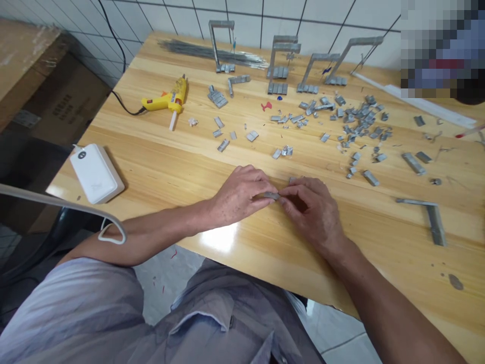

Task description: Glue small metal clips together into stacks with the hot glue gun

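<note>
Over the near middle of the wooden table, my left hand [242,194] pinches a small strip of staples [271,195], grey and metallic, between thumb and fingers. My right hand [312,210] meets it from the other side, thumb and forefinger closed at the strip's right end. Another grey piece [291,180] peeks out behind the right fingers, mostly hidden. Beyond the hands lie short loose staple strips [281,151] and a larger scattered pile of them [359,121].
A yellow glue gun [166,98] and a white power bank [96,172] lie at left. Along the back stand several bent grey frames [278,63] beside a bundle of thin wires [212,53]. An L-shaped grey piece [434,220] lies at right. A white cable crosses my left forearm.
</note>
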The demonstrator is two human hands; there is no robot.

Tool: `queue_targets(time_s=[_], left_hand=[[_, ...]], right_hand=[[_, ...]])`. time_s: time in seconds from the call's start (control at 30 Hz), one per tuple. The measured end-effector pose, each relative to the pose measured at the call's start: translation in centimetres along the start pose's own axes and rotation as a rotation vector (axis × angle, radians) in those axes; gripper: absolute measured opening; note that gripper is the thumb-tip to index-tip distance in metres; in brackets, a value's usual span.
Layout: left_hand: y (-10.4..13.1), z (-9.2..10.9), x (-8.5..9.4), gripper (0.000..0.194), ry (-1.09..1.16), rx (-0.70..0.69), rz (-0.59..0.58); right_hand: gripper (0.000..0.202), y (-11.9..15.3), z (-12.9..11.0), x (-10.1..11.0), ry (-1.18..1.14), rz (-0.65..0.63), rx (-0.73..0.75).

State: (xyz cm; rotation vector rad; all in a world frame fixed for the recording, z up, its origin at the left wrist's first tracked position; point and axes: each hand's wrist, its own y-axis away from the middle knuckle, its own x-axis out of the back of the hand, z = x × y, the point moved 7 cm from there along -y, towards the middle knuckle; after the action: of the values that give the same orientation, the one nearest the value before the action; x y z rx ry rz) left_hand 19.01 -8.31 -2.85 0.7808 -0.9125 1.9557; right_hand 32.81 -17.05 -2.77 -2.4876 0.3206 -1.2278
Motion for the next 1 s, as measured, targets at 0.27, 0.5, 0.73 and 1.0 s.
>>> queue_targets(time_s=[0.27,0.5,0.73,1.0], left_hand=[[0.14,0.08,-0.21,0.014,-0.023,0.026,-0.048],[0.13,0.31,-0.2,0.008,-0.029,-0.018,-0.024],[-0.07,0.1,-0.5,0.009,-0.014,0.022,-0.075],[-0.04,0.02,-0.59,0.009,-0.012,0.028,-0.079]], right_hand=[[0.008,0.47,0.06,-0.77,0.059,0.014,0.032],[0.007,0.56,0.15,-1.02,0.07,-0.008,0.022],[0.007,0.41,-0.04,-0.96,0.073,0.014,0.037],[0.006,0.36,0.06,-1.05,0.056,0.005,0.03]])
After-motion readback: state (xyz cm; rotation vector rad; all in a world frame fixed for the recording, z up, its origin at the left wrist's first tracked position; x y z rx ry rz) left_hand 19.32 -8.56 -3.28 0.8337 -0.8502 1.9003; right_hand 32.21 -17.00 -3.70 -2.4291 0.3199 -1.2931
